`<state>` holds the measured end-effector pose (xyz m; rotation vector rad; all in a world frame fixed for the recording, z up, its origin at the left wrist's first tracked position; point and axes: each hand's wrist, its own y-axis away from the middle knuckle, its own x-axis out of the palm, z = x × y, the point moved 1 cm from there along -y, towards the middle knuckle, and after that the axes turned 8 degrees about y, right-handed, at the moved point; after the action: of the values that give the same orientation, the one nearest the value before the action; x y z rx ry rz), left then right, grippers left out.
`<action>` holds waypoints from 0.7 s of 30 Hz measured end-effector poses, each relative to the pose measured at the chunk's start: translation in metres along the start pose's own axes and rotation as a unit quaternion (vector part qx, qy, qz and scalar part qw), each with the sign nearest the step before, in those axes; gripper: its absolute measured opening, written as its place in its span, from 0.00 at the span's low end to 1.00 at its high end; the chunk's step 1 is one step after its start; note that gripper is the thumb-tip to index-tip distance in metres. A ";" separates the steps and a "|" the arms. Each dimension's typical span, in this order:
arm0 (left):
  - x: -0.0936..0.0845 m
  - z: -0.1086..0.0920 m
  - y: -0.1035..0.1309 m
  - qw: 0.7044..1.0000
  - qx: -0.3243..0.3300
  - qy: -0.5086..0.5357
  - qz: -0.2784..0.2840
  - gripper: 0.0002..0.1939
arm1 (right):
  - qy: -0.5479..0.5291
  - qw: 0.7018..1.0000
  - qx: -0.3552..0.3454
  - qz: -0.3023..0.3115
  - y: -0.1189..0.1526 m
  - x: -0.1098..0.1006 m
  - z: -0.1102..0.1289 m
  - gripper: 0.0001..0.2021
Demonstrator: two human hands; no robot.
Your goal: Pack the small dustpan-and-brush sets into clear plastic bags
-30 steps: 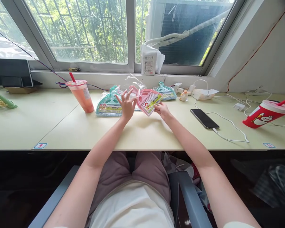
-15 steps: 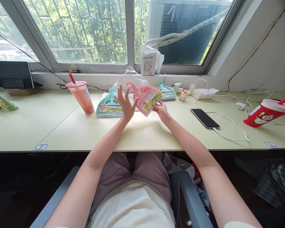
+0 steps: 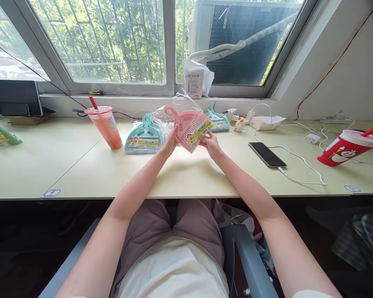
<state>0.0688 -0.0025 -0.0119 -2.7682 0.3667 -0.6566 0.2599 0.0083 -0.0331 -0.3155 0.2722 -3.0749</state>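
Observation:
Between my hands, a little above the desk, is a pink mini dustpan and brush set [image 3: 188, 124] in clear plastic wrap, tilted with its handle to the upper left. My left hand [image 3: 170, 144] closes on its left edge, the fingers partly hidden behind it. At the lower right corner, by the yellow label, my right hand [image 3: 211, 145] pinches the pack. A teal dustpan and brush set [image 3: 145, 134] lies wrapped on the desk just left of my left hand. Behind the pink one, to the right, lies another teal set [image 3: 218, 120].
An orange drink cup [image 3: 105, 126] stands on the left and a red cup [image 3: 345, 150] on the right. A phone [image 3: 267, 154] with a white charging cable lies right of my hands. A tablet [image 3: 15, 98] stands far left. The desk's front edge [image 3: 189, 197] is near my lap.
My left hand was raised with fingers spread before the pink set; now it has come down and closed on the set's left edge. My right hand keeps its hold.

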 end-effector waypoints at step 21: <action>0.001 0.023 0.008 0.985 -0.124 -0.069 0.102 0.32 | -0.004 0.999 -0.023 -0.041 0.002 0.001 0.008 0.23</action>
<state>0.0790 -0.0058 -0.0336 -2.9321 0.7352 -0.3894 0.2607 0.0052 -0.0254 -0.3482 0.3384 -3.1512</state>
